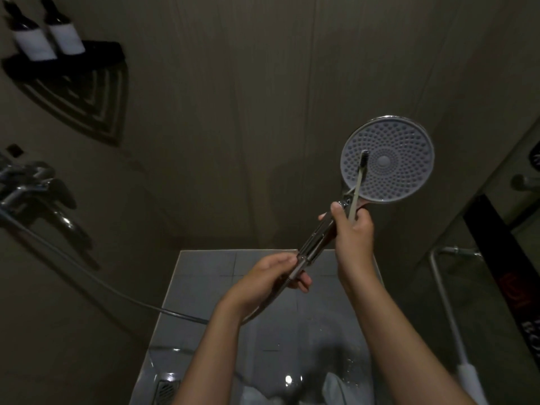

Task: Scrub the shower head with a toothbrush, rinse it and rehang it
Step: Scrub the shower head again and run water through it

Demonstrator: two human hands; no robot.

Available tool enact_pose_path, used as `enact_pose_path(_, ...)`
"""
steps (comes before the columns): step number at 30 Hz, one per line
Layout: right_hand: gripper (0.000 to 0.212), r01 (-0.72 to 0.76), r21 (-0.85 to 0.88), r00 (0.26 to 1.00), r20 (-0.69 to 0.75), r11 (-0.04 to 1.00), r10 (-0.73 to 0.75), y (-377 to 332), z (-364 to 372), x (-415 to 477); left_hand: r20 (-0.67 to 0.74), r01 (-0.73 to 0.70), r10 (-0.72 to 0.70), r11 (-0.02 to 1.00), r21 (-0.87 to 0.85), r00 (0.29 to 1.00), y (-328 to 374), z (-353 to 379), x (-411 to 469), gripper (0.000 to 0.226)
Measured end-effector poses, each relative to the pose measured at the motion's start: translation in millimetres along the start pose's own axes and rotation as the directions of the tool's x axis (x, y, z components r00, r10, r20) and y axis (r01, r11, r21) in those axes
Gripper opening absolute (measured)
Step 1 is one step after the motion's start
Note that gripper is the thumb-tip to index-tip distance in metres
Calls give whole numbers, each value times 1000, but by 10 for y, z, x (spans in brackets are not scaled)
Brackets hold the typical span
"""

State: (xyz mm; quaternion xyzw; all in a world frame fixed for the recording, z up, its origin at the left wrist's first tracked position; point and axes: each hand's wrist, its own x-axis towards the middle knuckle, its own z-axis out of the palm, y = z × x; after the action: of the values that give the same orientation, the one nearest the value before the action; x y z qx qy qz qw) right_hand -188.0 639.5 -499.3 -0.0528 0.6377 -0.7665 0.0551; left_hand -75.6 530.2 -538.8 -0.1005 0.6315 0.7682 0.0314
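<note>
Nearest, the left hand point(273, 277) has its fingers wrapped around the low end of the shower head point(387, 159) handle. Farther right, the right hand point(352, 229) fingers clamp the toothbrush point(358, 182), its bristles touching the round spray face.

Nothing could be read with certainty. The two bottles point(48, 39) on the far-left shelf point(73, 71) wore blank white labels. A dark hanging cloth point(508, 287) at the right edge bore pale letters, too blurred and cropped to read.
</note>
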Motion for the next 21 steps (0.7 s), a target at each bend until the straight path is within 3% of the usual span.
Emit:
enact_pose_path(6, 7, 12, 15, 996, 91, 1000, -13, -63, 8, -27, 20, -32, 30, 992, 121, 999, 79, 25, -30, 25)
enact_pose_path(10, 8, 26, 33, 996, 79, 999, -29, -81, 29, -3, -103, -132, 152, 974, 186, 983, 84, 70, -6, 15)
enact_pose_path(15, 6, 16, 19, 999, 37, 1000, -17, -38, 44, -4, -289, -153, 301, 885, 440, 909, 61, 106, -27, 6)
enact_pose_path(16, 6, 15, 16, 1000, 16, 1000, -15, -28, 47, -1, -327, -116, 332, 836, 536, 885, 58, 129, -46, 3)
enact_pose_path(18, 6, 9, 3, 999, -30, 1000, -9, -14, 48, 4, -397, 49, 454, 607, 793, 798, 32, 217, -86, 13)
enact_pose_path(19, 7, 4, 5, 999, -50, 1000, -4, -15, 48, 7, -403, 135, 534, 470, 872, 744, 24, 273, -101, 17)
enact_pose_path(21, 9, -7, 25, 997, -72, 1000, 9, -23, 43, 10, -356, 182, 647, 321, 929, 674, 13, 369, -97, 18)
